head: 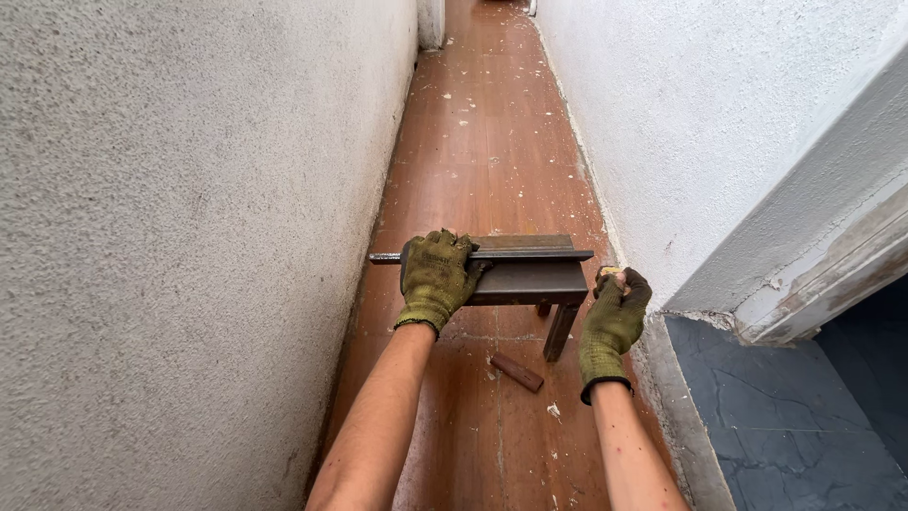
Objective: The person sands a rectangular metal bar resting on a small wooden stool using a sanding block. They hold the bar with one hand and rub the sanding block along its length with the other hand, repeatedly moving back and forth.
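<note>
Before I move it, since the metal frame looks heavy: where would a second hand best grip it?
Probably the right end of the dark metal frame, coming from the right side. The left hand already clamps its left end, and the right hand is just off the free right end.

A narrow house corridor under renovation; rough plastered walls point(170, 237); plaster-spattered wooden floor point(482, 142); chipped doorframe point(832, 274).

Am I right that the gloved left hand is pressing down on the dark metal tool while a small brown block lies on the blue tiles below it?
Not quite: in the head view the brown block lies on the wooden floor, not the blue tiles. The left hand does press on the metal tool.
</note>
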